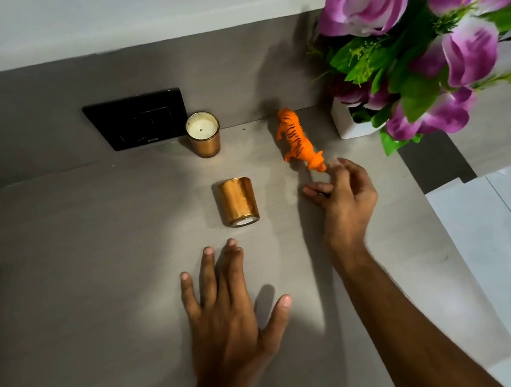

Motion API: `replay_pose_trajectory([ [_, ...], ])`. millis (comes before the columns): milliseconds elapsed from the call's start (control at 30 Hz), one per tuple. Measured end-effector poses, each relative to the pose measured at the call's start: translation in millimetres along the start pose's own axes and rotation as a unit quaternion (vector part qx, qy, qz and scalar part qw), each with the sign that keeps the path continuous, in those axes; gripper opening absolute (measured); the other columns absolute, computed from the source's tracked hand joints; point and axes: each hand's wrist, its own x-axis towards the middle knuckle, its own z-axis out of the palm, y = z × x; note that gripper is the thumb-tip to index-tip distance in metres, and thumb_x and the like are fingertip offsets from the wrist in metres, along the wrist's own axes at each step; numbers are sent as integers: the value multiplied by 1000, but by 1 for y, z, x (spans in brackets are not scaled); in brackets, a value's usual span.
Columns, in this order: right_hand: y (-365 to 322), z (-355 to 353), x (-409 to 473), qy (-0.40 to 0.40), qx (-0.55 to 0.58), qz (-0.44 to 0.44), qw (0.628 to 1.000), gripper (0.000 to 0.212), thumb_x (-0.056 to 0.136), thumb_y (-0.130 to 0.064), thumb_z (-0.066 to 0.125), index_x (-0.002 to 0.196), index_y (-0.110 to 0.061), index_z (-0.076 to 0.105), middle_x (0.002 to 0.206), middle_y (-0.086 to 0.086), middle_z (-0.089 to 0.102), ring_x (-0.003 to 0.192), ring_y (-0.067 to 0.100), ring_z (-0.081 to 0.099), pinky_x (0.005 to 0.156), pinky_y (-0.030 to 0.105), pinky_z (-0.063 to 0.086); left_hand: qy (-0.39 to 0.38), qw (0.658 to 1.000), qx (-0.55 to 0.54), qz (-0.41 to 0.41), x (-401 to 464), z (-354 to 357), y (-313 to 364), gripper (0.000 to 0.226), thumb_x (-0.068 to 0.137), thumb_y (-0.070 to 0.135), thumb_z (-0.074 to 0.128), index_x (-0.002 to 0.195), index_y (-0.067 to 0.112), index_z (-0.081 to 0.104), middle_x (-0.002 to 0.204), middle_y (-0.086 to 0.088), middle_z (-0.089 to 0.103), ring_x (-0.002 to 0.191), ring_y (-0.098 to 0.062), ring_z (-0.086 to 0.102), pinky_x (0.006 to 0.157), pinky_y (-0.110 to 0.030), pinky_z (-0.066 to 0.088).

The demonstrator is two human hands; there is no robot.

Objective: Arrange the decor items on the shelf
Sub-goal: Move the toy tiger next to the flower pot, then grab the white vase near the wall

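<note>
Currently the right hand (344, 193) is hovering just beside the head of the orange tiger (297, 138), fingers loosely curled, gripping nothing; whether a fingertip is grazing the snout, cannot tell. Tiger is standing on the grey shelf (90, 273), near the white flower pot (346, 126). Left hand (229, 303) is lying flat and spread, empty, just short of the tipped gold candle (238, 201), which is lying on its side. A second candle (203, 134) is standing upright by the black wall switch (137, 120). Judging the step: positioning the tiger. Next likely calls for righting the fallen candle: left fingers reaching forward, wrapping its side.
</note>
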Motion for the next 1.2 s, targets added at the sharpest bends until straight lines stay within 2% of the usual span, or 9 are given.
replay_pose_trajectory([
  [133,17,-19,-52,27,-131,-42,990,13,100,-9,59,94,-11,70,87,14,73,73,25,69,68,46,61,31,998,-46,-18,0,-1,-2,84,92,67,36,158,16,30,164,-7,42,157,-25,27,129,-56,9],
  [200,20,-24,-70,-30,-178,-53,982,14,96,-2,62,90,-8,74,81,7,73,77,15,70,77,38,61,64,992,-97,-46,3,-2,-3,78,92,65,41,154,19,38,159,-6,48,152,-23,38,127,-51,15],
  [300,21,-23,-66,-79,-193,-64,976,17,93,2,64,85,-8,74,77,11,72,74,26,68,71,40,60,128,973,-143,-129,35,-12,6,73,86,67,49,144,22,44,143,0,58,134,-24,51,112,-50,30],
  [433,20,-23,-55,-93,-187,-66,976,19,92,1,63,79,-10,72,68,18,67,65,30,62,63,37,52,138,916,-257,-274,102,-26,24,92,80,81,61,144,18,42,127,-3,65,125,-27,57,108,-53,33],
  [500,18,-25,-59,-101,-185,-73,975,27,95,6,61,79,-13,71,67,17,65,62,30,60,59,30,50,120,922,-224,-292,120,-29,30,98,73,88,63,138,16,48,131,-7,66,126,-30,58,107,-54,34],
  [700,20,-28,-61,-111,-195,-92,970,26,98,6,60,83,-13,70,70,19,66,55,20,60,50,20,52,93,950,-201,-222,124,-36,24,44,81,69,73,91,26,73,87,10,74,89,-14,67,99,-47,43],
  [800,24,-26,-60,-107,-206,-98,968,19,97,2,62,87,-10,72,73,22,68,58,23,61,53,31,55,125,917,-341,-165,104,-46,0,27,84,43,85,99,21,77,92,7,77,85,-8,71,85,-35,63],
  [933,28,-25,-59,-86,-207,-103,969,18,95,4,63,84,-8,71,67,21,64,55,30,56,56,38,47,238,882,-375,-156,90,-58,-52,42,81,27,89,118,30,68,113,1,73,96,-7,70,82,-15,58],
  [1200,20,-21,-67,-92,-264,-116,953,9,95,4,65,92,0,73,77,19,69,67,37,63,70,49,56,348,858,-337,-170,138,-64,-123,55,79,22,92,127,9,68,119,-12,74,107,-21,73,91,-44,65],
])
